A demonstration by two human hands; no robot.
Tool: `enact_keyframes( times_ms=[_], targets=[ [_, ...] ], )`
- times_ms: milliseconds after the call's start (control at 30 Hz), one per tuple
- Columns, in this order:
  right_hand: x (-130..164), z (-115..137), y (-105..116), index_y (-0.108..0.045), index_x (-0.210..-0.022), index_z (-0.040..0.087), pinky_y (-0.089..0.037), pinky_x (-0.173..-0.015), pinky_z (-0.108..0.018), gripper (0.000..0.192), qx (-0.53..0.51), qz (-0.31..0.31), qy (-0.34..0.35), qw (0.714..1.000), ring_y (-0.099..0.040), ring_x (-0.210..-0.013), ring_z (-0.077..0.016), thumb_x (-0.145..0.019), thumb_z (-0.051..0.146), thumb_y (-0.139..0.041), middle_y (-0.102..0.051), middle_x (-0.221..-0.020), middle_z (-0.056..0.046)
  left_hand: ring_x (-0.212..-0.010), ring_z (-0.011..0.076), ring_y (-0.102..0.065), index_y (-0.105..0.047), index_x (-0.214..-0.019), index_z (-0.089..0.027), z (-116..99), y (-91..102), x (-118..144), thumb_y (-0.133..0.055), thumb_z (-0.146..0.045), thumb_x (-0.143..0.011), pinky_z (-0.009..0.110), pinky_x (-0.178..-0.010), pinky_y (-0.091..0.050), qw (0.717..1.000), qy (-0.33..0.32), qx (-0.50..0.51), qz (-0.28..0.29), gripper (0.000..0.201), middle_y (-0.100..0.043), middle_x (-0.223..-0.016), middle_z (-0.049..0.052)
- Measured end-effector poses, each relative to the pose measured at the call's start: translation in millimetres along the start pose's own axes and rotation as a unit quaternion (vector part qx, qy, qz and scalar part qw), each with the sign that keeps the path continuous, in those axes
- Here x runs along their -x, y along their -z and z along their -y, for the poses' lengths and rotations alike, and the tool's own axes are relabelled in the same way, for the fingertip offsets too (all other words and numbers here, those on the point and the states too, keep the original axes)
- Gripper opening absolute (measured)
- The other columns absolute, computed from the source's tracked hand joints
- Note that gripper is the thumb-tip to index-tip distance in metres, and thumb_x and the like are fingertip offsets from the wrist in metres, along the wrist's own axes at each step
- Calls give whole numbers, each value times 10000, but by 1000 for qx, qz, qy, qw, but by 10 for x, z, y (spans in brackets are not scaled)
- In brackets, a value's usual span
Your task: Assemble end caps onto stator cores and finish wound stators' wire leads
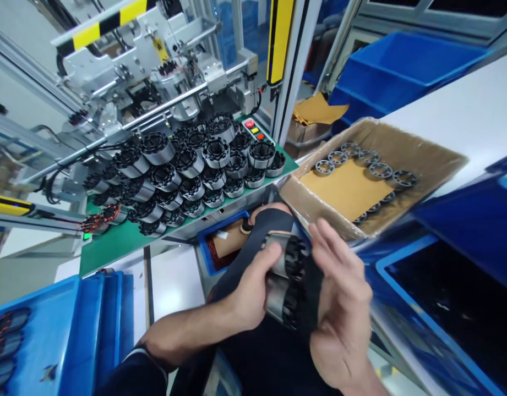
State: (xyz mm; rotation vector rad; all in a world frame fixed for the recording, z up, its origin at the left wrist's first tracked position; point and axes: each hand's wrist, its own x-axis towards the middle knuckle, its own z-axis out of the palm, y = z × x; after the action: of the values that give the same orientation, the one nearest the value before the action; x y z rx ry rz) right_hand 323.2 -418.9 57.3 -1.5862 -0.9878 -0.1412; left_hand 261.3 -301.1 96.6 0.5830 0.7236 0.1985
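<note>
Fingers of my left hand [249, 291] and right hand [339, 308] are clamping two stacked grey metal stator cores with black plastic liners [288, 280] from both sides, keeping them aligned. Behind them, similar cores [187, 170] are crowding the green tabletop [113, 247].

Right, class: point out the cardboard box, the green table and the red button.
cardboard box [437, 159], head view, right inner wall.
green table [113, 245], head view, bare front surface.
red button [249, 124], head view, its top.
</note>
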Motion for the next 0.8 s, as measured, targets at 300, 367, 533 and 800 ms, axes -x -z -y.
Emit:
enact_keyframes(
  times_ms=[300,367,533,800],
  targets=[
    [-194,117,194,-780,-1161,259,-738,-1157,-603,143,78,132,93,984,-809,-1396,-373,-1055,222,-869,-784,-1470,-184,-1379,421,-813,-915,-1192,-229,-325,76,-30,-949,-837,-824,478,-1127,-688,996,-93,12,9,711,-916,-1238,125],
    [-354,133,226,-776,-1171,263,-751,-1138,-540,126,61,151,84,983,-850,-1289,-322,-1076,241,-856,-789,-1435,-165,-1351,409,-818,-912,-1214,-234,-398,204,-50,-941,-826,-860,467,-1102,-693,993,-117,-14,6,690,-913,-1236,118],
    [-1061,-58,238,-766,-1233,263,-754,-1036,-446,213,111,133,100,980,-837,-1305,-313,-1059,224,-883,-774,-1463,-176,-905,231,-791,-770,-1374,-298,-569,572,-24,-915,-789,-938,374,-880,-696,967,-243,-68,-34,672,-860,-1166,43],
    [-2313,-565,-318,-782,-1189,229,-669,-1157,-559,130,204,178,89,959,-774,-1369,-368,-1064,260,-802,-761,-1434,-173,-802,235,-720,-709,-1298,-301,-679,1135,137,-733,-1028,-882,325,-691,-591,953,-114,-273,70,837,-818,-1073,95]
  ],
)
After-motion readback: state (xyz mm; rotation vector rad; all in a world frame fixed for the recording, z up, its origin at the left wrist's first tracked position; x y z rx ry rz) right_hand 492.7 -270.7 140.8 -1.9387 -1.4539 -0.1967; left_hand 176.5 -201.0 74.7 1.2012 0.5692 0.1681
